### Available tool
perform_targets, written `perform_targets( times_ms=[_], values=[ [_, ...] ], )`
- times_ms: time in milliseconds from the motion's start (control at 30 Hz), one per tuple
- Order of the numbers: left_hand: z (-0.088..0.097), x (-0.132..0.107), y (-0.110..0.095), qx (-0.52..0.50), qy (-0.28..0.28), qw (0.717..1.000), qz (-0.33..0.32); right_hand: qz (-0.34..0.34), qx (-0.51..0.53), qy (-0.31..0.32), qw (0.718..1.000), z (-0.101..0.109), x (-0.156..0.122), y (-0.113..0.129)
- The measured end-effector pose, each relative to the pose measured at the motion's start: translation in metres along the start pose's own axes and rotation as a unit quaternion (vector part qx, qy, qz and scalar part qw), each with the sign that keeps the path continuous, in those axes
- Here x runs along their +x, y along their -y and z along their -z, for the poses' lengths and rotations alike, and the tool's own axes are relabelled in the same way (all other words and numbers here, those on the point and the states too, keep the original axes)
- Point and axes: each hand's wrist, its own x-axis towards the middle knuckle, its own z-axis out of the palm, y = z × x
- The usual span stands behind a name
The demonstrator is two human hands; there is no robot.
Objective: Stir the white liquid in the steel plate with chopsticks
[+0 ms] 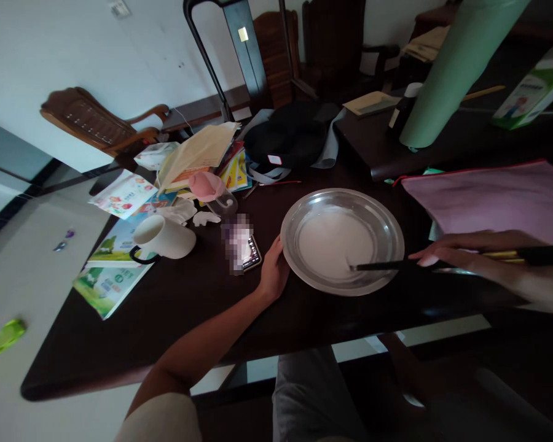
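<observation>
A round metal plate (387, 236) with a white liquid or powder in it sits on the dark table (188, 319). My left hand (273, 270) rests against the plate's left rim, fingers curled on the edge. My right hand (470, 255) comes in from the right and is closed on dark chopsticks (382, 266), whose tips reach into the white contents near the plate's front.
A white mug (166, 236) lies on its side at the left beside a phone (246, 248), a pink-lidded bottle (209, 187) and stacked booklets (115, 270). A pink pouch (493, 196), a green roll (456, 67) and a black bag (290, 135) lie behind.
</observation>
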Motion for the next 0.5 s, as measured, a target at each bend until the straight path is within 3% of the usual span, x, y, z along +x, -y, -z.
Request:
perform_targets(
  times_ms=[133, 300, 400, 500],
  values=[
    [-0.001, 0.0, 0.0, 0.004, 0.011, 1.0, -0.013, 0.04, 0.035, 0.033, 0.998, -0.034, 0.004, 0.009],
    [0.001, 0.001, -0.001, 0.004, 0.017, 1.0, -0.006, 0.146, 0.04, -0.041, 0.988, -0.068, 0.024, 0.007],
    [0.001, 0.001, -0.001, 0.003, 0.017, 1.0, -0.003, 0.158, 0.034, -0.066, 0.985, -0.061, 0.034, 0.007],
    [0.001, 0.001, -0.001, 0.0, 0.013, 1.0, 0.001, 0.125, 0.016, -0.073, 0.989, -0.038, 0.033, 0.008]
  ],
)
